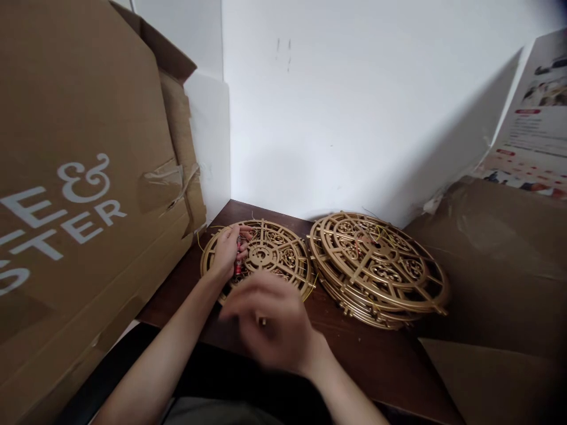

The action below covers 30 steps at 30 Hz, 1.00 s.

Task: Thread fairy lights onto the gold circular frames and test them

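My left hand point(228, 251) rests over the left part of a round gold-coloured openwork disc point(290, 239). Its fingers close around a slim red-and-black tool point(238, 268), whose working end I cannot make out. Nearer to me, my right hand point(272, 321) is curled and smeared by motion, in front of the disc's lower edge. A tiny gold-coloured piece point(263, 321) shows inside its bent fingers. Scrollwork fills the disc between its spokes, and thin yellow wires stick out at its rim.
A stack of similar gold discs point(376, 265) stands to the right on the dark brown tabletop point(330, 330). A large cardboard box point(88, 118) rises close on the left, another carton point(491, 254) on the right. A white wall point(345, 106) closes off the back.
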Tool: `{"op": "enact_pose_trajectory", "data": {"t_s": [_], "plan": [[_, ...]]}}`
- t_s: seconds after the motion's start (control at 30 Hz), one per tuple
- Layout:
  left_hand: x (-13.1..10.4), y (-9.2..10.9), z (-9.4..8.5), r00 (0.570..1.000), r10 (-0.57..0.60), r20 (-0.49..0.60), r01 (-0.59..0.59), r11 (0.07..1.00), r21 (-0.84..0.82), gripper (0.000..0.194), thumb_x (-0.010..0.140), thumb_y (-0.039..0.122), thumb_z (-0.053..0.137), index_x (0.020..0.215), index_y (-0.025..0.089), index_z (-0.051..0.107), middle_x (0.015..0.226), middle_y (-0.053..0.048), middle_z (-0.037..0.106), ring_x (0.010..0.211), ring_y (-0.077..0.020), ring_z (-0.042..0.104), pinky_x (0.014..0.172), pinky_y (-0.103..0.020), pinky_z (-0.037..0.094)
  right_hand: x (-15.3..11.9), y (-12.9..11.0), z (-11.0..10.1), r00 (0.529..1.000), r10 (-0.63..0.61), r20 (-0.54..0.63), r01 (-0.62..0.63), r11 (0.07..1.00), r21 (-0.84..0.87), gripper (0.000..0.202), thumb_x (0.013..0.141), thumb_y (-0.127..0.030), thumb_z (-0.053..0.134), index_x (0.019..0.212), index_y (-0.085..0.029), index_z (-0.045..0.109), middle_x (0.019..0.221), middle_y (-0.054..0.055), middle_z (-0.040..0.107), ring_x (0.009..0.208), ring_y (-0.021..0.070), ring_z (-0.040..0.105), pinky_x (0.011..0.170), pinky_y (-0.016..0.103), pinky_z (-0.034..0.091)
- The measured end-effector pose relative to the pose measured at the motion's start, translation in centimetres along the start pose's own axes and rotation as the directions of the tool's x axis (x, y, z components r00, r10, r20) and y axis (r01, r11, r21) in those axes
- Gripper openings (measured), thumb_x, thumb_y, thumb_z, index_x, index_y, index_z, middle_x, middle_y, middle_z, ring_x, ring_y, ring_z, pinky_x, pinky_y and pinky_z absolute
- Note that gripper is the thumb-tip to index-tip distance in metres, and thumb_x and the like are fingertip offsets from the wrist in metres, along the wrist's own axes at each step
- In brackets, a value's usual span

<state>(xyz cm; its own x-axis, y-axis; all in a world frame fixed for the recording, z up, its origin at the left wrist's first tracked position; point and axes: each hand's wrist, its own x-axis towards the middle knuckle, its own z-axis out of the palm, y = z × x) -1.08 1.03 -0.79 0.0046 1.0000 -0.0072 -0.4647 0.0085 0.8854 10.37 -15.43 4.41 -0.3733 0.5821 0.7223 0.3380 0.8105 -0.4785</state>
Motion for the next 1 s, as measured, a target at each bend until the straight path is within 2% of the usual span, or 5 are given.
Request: {"op": "enact_pose_trajectory", "data": {"t_s": [0.13,0.27,0.47,0.77,1.0], "plan": [[0.4,-0.2,-0.2,0.999,0.005,-0.034,-0.005,1.0,0.01,0.025,0.085,0.033,0.056,0.087,0.009,0.065,0.079,-0.004,0.057,0.043,-0.0018,0.039,0.031,-0.012,0.021,4.2,9.3,1.0,0.912,0.394,-0.118,-0.411,0.889,-0.204,0.023,0.085,-0.01,0.049,0.097,-0.017,0.067,0.096,0.008,0.068,0.09,0.02,0.063,0.086,0.036,0.051],[0.7,-0.3,-0.4,1.0,0.008,-0.012,-0.008,1.0,0.004,0.027,0.083,0.036,0.06,0.09,0.01,0.066,0.076,-0.002,0.054,0.045,-0.0025,0.04,0.032,-0.011,0.022,4.1,13.9,2.3,0.819,0.572,-0.046,-0.567,0.793,-0.225,0.038,0.08,-0.008,0.053,0.117,-0.012,0.061,0.105,0.012,0.069,0.088,0.0208,0.064,0.084,0.037,0.05],[0.4,-0.2,-0.2,0.999,0.027,-0.02,-0.027,1.0,-0.014,0.029,0.082,0.04,0.062,0.082,0.011,0.064,0.065,0.003,0.046,0.045,-0.0029,0.036,0.032,-0.011,0.022,3.2,15.6,3.9,0.72,0.679,-0.147,-0.66,0.734,0.159,0.027,0.08,-0.018,0.055,0.104,-0.014,0.067,0.075,0.002,0.066,0.063,0.0143,0.058,0.062,0.026,0.046],[0.2,0.1,-0.4,0.996,-0.042,0.076,0.049,0.995,-0.087,0.034,0.081,0.046,0.064,0.087,0.013,0.063,0.055,0.006,0.038,0.041,-0.0037,0.033,0.032,-0.011,0.02,2.0,15.9,2.7,0.689,0.717,-0.109,-0.57,0.628,0.529,0.028,0.074,-0.039,0.068,0.088,-0.017,0.074,0.067,0.002,0.067,0.059,0.0136,0.055,0.055,0.025,0.043],[0.3,0.2,-0.5,0.996,-0.03,0.079,0.036,0.997,-0.07,0.028,0.085,0.034,0.06,0.098,0.01,0.064,0.073,-0.007,0.065,0.044,-0.0039,0.039,0.032,-0.011,0.022,2.0,15.8,2.2,0.671,0.732,-0.12,-0.472,0.547,0.691,0.028,0.066,-0.039,0.078,0.083,-0.017,0.075,0.072,0.003,0.072,0.063,0.0139,0.062,0.06,0.026,0.049]]}}
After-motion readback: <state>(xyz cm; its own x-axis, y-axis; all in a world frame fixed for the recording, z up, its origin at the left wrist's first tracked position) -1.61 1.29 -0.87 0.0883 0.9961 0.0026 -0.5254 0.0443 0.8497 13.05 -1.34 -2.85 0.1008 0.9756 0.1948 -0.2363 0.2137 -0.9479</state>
